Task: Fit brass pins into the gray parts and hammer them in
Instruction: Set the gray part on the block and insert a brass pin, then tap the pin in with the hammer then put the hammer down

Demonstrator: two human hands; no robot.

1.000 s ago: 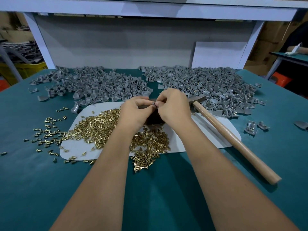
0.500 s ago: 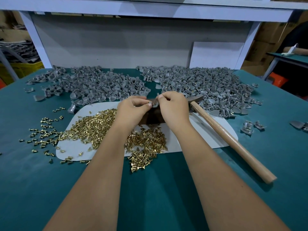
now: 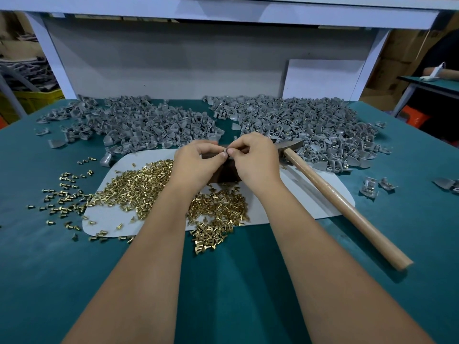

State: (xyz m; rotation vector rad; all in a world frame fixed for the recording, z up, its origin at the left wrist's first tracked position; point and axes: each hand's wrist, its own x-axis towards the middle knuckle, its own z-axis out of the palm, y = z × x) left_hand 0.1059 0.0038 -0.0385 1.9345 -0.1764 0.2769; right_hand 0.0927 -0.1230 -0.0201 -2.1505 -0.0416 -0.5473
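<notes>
My left hand (image 3: 196, 165) and my right hand (image 3: 253, 160) meet fingertip to fingertip over a dark block (image 3: 227, 173) on the white mat (image 3: 310, 199). Between their fingertips they pinch one small gray part (image 3: 225, 152); whether a pin is in it I cannot tell. A heap of brass pins (image 3: 139, 187) spreads over the mat below and left of my hands. A wooden-handled hammer (image 3: 342, 204) lies to the right, head near my right hand. Two big piles of gray parts lie behind, the left pile (image 3: 129, 125) and the right pile (image 3: 310, 125).
Loose brass pins (image 3: 64, 192) are scattered on the green table left of the mat. A few stray gray parts (image 3: 372, 187) lie at the right. A white upright panel and shelf frame (image 3: 173, 65) close off the back. The near table (image 3: 236, 281) holds only my forearms.
Both hands stay together at the block, only the fingers shifting slightly on the small gray part. The hammer has not moved.
</notes>
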